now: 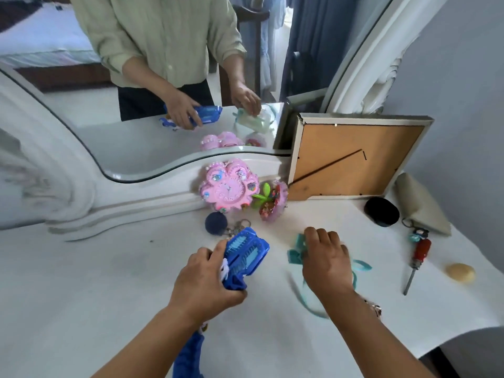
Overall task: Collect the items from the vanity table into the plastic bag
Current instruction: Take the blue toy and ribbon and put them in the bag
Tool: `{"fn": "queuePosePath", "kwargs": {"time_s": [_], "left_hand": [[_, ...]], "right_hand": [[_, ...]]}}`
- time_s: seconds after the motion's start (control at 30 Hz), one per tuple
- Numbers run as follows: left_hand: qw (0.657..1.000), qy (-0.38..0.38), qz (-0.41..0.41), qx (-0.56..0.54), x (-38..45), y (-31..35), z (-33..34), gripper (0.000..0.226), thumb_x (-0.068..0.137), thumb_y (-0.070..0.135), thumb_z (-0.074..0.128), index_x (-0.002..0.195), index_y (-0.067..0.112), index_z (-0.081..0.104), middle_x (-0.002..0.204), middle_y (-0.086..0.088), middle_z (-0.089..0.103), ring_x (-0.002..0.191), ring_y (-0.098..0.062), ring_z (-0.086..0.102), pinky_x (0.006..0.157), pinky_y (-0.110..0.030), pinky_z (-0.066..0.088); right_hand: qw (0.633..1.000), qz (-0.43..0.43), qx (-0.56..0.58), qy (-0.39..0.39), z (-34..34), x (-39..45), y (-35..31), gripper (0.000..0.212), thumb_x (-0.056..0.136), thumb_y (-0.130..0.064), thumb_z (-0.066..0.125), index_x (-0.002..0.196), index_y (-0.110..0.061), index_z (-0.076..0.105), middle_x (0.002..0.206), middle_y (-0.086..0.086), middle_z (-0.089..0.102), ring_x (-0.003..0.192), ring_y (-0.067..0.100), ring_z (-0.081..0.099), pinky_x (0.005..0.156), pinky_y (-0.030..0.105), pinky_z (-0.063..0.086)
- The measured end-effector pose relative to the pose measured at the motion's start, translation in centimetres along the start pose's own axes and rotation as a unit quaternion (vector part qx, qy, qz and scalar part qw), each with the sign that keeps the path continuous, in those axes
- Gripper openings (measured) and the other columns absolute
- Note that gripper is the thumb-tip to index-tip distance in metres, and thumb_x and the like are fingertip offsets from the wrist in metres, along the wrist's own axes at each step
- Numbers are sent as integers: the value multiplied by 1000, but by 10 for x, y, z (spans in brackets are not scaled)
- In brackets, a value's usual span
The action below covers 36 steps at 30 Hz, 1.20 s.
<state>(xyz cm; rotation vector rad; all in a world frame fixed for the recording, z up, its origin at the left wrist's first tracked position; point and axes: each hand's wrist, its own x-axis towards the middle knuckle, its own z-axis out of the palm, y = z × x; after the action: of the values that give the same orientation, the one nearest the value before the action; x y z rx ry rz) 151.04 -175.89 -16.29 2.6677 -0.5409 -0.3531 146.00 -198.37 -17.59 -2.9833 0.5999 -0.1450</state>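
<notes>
Both forearms are bare. The right wrist wears a pale metal bracelet (374,307). In the mirror (163,137), the person wears a pale green, finely striped button shirt (161,36) with sleeves rolled above the wrists, over dark trousers (136,100).

Clock (228,188) left of picture frame (354,159)
</notes>
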Motion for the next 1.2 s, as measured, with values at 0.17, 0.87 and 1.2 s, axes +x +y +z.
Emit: {"fn": "queuePosePath", "kwargs": {"time_s": [0.17, 0.87, 1.2], "left_hand": [[998, 40, -39, -42, -50, -50, -27, 90, 55, 65, 60, 131, 39, 20, 102, 8, 41, 96, -12, 42, 75, -23, 39], [884, 261, -378, -91, -416, -367, -123, 106, 47, 74, 64, 138, 37, 21, 107, 4, 43, 102, -16, 47, 79, -31, 46], [788, 301, -529, -92, -534, -444, -126, 107, 45, 82, 53, 136, 36, 19, 111, 3, 46, 101, -15, 48, 82, -28, 50]], "right_hand": [[995, -46, 87, 6, -34, -47, -86, 25, 82, -15, 52, 106, -19, 47, 106, 0, 57, 101, 25, 46, 79, 35, 38], [873, -403, 272, -39, -44, -284, -495, 30, 86, -5, 52, 113, -18, 57, 91, 6, 68, 77, 26, 60, 64, 29, 41], [765, -593, 241, -71, -36, -359, -645, 41, 78, -2, 66, 118, -12, 62, 101, 6, 71, 90, 26, 63, 69, 34, 51]]}}
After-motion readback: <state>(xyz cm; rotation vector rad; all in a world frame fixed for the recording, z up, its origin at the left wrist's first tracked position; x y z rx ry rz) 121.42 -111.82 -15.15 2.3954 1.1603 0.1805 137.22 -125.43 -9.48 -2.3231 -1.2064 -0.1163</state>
